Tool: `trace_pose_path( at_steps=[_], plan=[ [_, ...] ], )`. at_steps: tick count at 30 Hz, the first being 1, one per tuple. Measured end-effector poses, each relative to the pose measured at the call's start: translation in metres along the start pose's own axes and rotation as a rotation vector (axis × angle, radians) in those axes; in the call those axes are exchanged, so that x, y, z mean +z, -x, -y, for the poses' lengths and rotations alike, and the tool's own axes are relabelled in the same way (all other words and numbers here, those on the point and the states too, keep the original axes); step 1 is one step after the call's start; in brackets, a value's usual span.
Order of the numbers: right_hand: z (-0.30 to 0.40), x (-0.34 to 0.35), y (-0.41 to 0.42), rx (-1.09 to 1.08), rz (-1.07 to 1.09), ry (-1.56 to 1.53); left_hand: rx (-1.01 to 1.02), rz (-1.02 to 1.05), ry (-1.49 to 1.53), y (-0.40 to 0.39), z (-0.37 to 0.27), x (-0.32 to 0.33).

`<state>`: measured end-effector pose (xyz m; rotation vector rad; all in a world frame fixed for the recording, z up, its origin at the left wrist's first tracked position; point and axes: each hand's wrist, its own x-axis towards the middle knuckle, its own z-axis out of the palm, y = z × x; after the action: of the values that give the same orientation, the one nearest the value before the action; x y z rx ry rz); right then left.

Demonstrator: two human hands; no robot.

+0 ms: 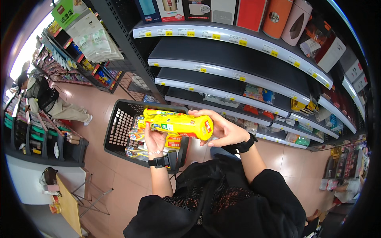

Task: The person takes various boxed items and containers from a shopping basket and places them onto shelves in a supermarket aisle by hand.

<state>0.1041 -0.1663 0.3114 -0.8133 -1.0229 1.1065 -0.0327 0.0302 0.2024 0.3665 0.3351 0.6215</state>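
Above a black plastic shopping basket (110,131), I hold a bright yellow, roll-shaped package (181,125) lying almost level. My left hand (155,139) supports its left part from below, thumb up against the near side. Around its right end curves my right hand (227,129), with the fingers partly hidden behind it. A second yellow package (157,112) shows just behind the first; whether it is a separate roll I cannot tell. Under them in the basket lie several packaged goods with shiny, colourful wrappers (135,136), partly covered by the package and my left hand.
A dark shelf unit (229,53) with price strips rises ahead, boxed flasks (196,10) on its upper board and bagged goods (259,93) lower down. Filter bags (95,38) hang at upper left. A person (44,92) stands beside a display at left. A folding table (70,202) stands lower left.
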Motion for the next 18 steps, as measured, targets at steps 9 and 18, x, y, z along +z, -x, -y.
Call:
trace_pose_path(
  at_steps=[9,18],
  plan=[
    [-0.002,0.017,0.010,-0.028,-0.251,0.571,-0.124,-0.055,-0.024,0.026,-0.002,-0.015],
    [-0.033,0.038,0.013,-0.112,-0.133,0.811,-0.103,-0.230,0.131,0.025,0.032,-0.059]
  ],
)
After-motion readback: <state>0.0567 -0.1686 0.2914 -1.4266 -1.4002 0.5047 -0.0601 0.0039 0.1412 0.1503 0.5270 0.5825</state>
